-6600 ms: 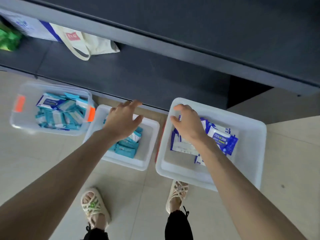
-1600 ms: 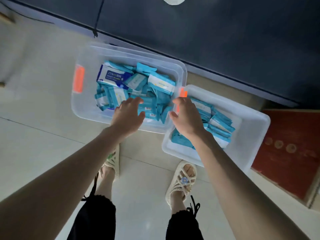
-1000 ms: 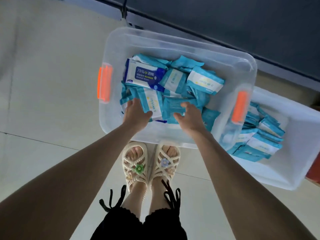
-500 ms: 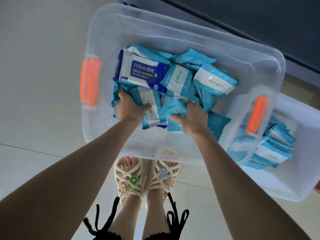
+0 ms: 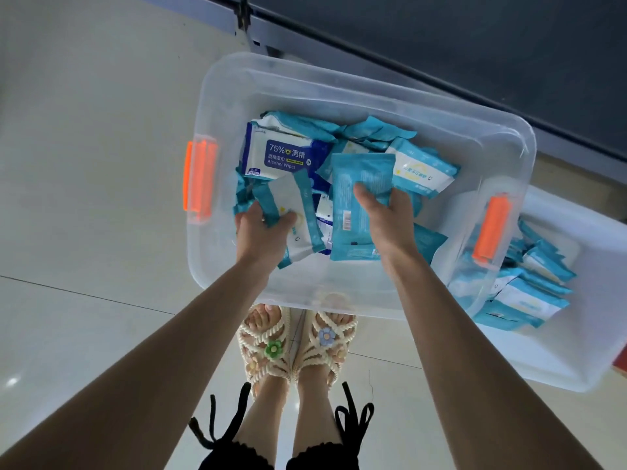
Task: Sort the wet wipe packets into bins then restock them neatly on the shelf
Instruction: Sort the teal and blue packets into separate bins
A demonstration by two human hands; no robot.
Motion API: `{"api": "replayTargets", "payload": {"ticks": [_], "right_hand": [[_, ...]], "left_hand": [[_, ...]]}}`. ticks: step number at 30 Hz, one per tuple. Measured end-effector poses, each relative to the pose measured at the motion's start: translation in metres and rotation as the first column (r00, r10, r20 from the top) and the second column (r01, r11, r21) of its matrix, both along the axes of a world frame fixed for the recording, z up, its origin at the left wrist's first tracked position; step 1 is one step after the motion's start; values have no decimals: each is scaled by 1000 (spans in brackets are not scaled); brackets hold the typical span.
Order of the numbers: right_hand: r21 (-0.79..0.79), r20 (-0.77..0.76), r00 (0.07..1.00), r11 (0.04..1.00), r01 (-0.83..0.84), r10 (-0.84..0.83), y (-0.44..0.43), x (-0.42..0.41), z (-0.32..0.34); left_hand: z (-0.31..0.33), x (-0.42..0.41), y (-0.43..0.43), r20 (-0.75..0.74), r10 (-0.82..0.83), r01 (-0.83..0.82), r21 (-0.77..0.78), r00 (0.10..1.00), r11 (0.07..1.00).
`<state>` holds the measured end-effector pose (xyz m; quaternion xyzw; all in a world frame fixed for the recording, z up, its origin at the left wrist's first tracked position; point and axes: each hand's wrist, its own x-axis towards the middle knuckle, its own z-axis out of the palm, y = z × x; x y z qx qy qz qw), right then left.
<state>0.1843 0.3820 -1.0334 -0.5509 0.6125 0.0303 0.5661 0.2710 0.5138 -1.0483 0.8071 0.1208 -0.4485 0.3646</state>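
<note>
- Left hand (image 5: 261,232) is gripping a white-faced packet (image 5: 296,212) with teal edges, the thumb lying across its front and the fingers curling behind its lower left corner; the packet is tilting up and to the right out of the grip
- Right hand (image 5: 390,225) is gripping a teal packet (image 5: 356,184) by its right edge, the thumb pressing on the printed back and the fingers wrapping round behind; most of the packet is extending left of and beyond the palm
- The two held packets are sitting just beside each other, between the hands, over the near half of the clear bin (image 5: 339,93)
- Clear bin is standing on the pale tiled floor (image 5: 84,164), an orange handle (image 5: 198,181) at each short end, and is holding a loose heap of packets (image 5: 420,171)
- A larger alcohol wipes pack (image 5: 281,154), blue and white, is lying on the heap's far left, just beyond the white-faced packet
- White bin (image 5: 559,368) is standing just right of the clear bin, holding stacked packets (image 5: 529,290)
- Dark shelf (image 5: 475,45) is running along the far side of both bins
- Feet in cream woven sandals (image 5: 295,340) are standing at the clear bin's near wall
</note>
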Motion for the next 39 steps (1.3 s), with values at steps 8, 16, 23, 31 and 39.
{"api": "replayTargets", "payload": {"ticks": [8, 16, 23, 31, 39], "right_hand": [[140, -104, 986, 979, 146, -132, -20, 31, -35], [189, -125, 969, 954, 232, -211, -13, 16, -27], [279, -31, 987, 947, 159, -156, 11, -27, 6], [358, 91, 957, 906, 226, -275, 8, -62, 65], [457, 162, 904, 842, 287, -396, 1, -109, 120]], "left_hand": [[-31, 1, -16, -36, 83, -79, 112, 996, 991], [-16, -8, -10, 35, 167, -169, 93, 985, 981], [20, -10, -2, -18, 191, -191, -21, 981, 981], [81, -15, 4, -237, 249, -296, -192, 939, 936], [139, -49, -14, -393, 131, -231, -220, 910, 948]]}}
